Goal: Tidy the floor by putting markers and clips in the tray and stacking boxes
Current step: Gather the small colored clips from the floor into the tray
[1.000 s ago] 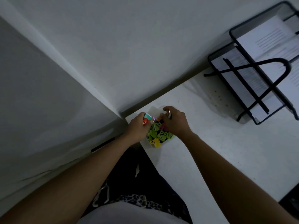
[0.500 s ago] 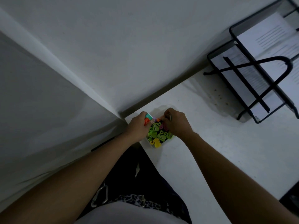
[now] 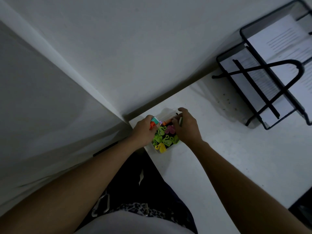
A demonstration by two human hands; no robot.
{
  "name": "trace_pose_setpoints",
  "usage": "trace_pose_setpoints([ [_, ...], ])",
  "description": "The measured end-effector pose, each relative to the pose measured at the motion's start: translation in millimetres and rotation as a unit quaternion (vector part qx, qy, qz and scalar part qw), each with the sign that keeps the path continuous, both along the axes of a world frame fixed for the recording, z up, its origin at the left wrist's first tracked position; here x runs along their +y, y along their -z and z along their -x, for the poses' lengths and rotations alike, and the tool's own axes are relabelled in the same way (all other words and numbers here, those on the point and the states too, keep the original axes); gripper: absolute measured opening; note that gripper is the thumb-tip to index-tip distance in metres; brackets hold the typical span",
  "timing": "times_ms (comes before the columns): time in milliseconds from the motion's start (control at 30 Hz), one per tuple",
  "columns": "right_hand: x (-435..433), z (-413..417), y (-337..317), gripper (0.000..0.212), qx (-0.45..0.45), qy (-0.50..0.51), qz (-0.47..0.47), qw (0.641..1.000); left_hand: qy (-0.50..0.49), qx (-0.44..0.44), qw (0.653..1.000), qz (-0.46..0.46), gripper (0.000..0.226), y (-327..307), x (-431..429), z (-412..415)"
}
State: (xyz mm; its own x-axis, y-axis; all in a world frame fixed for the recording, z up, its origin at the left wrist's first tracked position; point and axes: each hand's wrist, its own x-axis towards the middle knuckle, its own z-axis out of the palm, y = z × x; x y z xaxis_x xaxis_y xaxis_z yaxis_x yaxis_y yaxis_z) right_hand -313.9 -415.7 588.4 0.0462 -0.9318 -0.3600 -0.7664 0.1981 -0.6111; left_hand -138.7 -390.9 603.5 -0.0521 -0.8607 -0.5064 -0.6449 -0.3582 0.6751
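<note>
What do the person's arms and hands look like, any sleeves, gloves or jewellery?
Both arms are bare as far as the frame shows, with no sleeve on the left forearm or the right forearm. The left hand and right hand are ungloved, with no watch or bracelet at either wrist. The light is too dim to tell whether the fingers carry rings.

The printed lines on the papers in the black mesh tray are too blurred to read.
</note>
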Motion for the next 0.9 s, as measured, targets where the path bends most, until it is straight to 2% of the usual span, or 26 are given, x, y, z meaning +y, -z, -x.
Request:
trace_pose_setpoints([
  [233,2,6,0,0.034,-0.05,-0.015,0.041,0.998,-0.002,0.001,1.0,0.006,0.028,2,1,0],
  [333,0,8,0,0.032,-0.056,0.026,0.069,0.996,-0.004,0.006,1.0,0.007,0.028,2,2,0],
  [467,-2,15,-1,0.025,-0.029,0.052,0.067,0.996,-0.009,0.007,1.0,0.004,0.03,2,1,2],
  [600,0,22,-4,0.022,-0.062,0.02,0.043,0.997,-0.003,0.005,1.0,0.009,0.031,3,2,4],
  [767,6,30,-5,0.027,-0.046,-0.001,0.082,0.996,-0.001,0.011,1.0,0.002,0.031,5,2,8],
  [900,11,32,0,0.021,0.02,-0.058,0.127,0.99,0.009,0.015,1.0,0.0,0.03,5,4,9],
])
